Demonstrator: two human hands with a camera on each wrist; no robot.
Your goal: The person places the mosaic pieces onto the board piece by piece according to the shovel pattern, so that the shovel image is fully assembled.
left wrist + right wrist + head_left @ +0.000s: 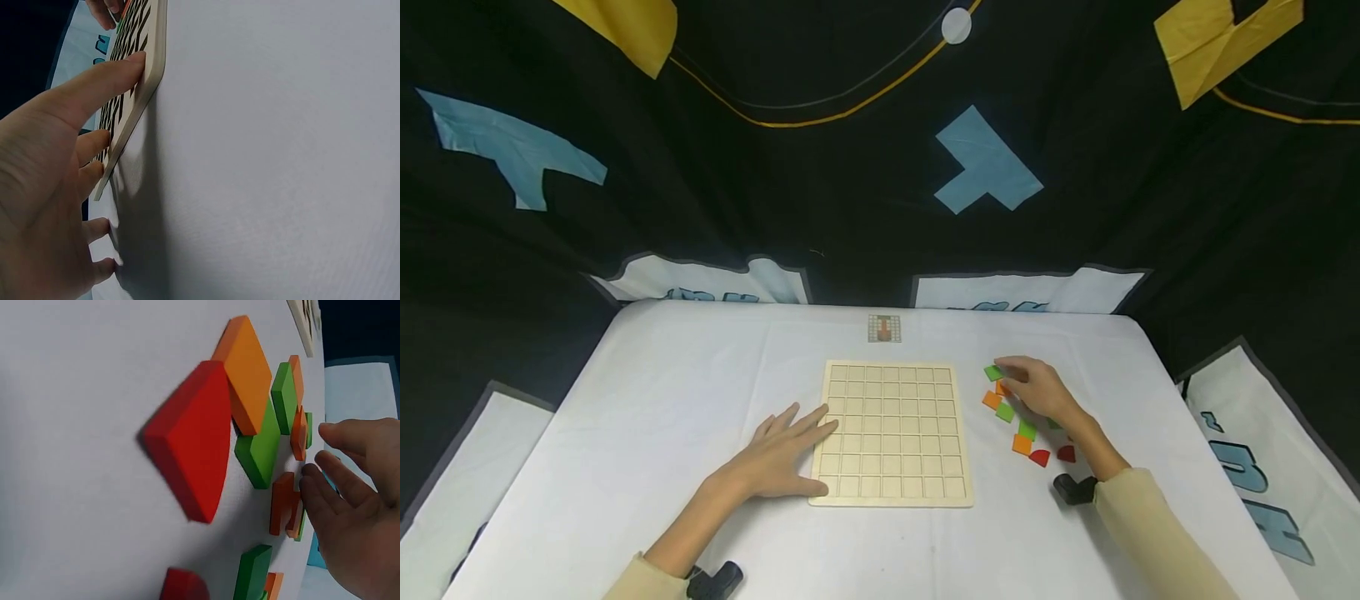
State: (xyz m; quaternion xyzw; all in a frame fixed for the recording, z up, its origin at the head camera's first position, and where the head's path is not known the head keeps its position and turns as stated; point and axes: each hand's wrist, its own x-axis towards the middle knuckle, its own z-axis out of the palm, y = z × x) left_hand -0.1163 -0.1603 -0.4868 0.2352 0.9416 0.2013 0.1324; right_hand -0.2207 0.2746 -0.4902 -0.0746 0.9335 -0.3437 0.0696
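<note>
Left hand [778, 458] lies flat with fingers spread against the left edge of the gridded wooden board [895, 433] on the white counter [647, 400], while right hand [1037, 392], fingers relaxed, touches the coloured tiles [1011, 412] right of it.

A wooden grid board [892, 433] is seen lying flat on the white-covered desk [647, 400], between the two hands. The left hand [784, 457] is laid flat with fingers spread, its fingertips and thumb resting against the board's left edge. The right hand [1036, 390] is lowered, palm down, over a loose cluster of coloured tiles [1015, 412] just to the right of the board; whether any tile is pinched cannot be told. Green and orange square tiles are seen under and beside its fingers, and two red quarter-round pieces [1052, 455] lie near its wrist. A small patterned card [884, 328] is placed beyond the board, ahead of both hands. Cream sleeves are worn on both arms.
</note>
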